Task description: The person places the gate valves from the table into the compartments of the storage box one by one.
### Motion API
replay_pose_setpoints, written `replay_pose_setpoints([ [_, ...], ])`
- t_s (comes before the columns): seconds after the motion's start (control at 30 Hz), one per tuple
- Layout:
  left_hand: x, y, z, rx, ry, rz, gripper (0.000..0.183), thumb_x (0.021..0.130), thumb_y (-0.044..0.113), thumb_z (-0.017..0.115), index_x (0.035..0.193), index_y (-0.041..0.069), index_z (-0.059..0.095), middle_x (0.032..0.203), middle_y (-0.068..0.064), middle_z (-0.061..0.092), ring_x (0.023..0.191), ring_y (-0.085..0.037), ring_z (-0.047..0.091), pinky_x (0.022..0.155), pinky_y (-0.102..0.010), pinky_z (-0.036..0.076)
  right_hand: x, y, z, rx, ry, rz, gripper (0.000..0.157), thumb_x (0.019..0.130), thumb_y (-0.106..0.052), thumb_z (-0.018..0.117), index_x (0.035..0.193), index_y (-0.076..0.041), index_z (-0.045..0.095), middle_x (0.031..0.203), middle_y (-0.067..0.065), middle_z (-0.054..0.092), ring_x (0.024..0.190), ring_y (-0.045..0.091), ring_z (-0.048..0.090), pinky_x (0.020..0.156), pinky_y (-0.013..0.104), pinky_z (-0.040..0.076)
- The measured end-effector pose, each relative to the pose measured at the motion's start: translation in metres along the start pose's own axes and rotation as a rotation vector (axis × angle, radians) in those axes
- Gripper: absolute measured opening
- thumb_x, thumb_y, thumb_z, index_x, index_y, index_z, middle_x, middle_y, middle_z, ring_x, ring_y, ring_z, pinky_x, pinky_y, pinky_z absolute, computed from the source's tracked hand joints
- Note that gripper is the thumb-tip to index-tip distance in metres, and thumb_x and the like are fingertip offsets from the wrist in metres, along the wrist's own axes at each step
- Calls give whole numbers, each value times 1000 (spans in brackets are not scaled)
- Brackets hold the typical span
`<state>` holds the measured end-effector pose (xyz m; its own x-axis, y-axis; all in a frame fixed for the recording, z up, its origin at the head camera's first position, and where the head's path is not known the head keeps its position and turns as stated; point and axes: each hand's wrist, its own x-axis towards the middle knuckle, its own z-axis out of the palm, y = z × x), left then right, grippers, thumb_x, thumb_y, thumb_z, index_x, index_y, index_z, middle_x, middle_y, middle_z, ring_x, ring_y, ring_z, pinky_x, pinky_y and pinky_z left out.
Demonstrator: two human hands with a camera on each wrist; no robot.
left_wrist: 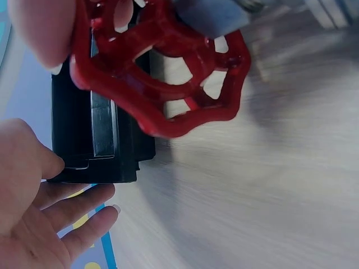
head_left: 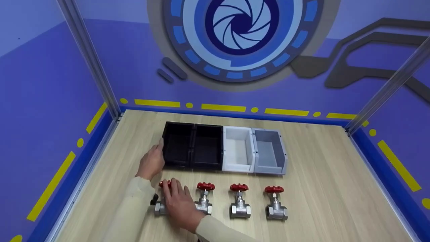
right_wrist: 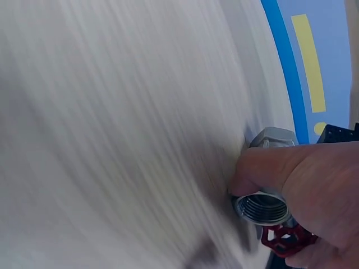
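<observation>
Now left grip [head_left: 152,162] pinches leftmost bin [head_left: 177,148], right grip [head_left: 181,203] curled round leftmost valve [head_left: 160,208].

A workshop-like work area, walled on three sides.
Blue printed walls [head_left: 131,64] and metal corner posts [head_left: 88,50] surround a wood-grain desk [head_left: 322,174] bearing a row of plastic bins [head_left: 206,144] and metal valves [head_left: 240,203].

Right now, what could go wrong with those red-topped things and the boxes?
The left hand touches the leftmost black bin, so a nudge might knock it crooked. The right hand, holding the leftmost valve, looks very close to the next valve and could bump it over.
</observation>
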<state>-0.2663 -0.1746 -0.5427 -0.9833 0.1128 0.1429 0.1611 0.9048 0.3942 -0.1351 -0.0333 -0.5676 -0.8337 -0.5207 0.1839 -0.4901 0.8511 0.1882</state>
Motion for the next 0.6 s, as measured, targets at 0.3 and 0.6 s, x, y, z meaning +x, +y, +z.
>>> replay_pose_setpoints([
  [0.3,3,-2,4,-37,50,26,54,95,-1,45,147,-1,36,105,-24,62,78,-38,62,70,-48,52,7,-8,-5,-100,-52,36,58,91,-24,56,144,-13,35,133,10,49,120,20,54,90,32,52],
  [0.6,2,-3,8,-99,58,3,52,98,3,43,149,2,33,111,-23,62,87,-40,63,78,-49,52,10,-3,-1,-91,56,34,50,83,-23,62,128,-9,44,115,8,54,101,18,60,82,29,52],
])
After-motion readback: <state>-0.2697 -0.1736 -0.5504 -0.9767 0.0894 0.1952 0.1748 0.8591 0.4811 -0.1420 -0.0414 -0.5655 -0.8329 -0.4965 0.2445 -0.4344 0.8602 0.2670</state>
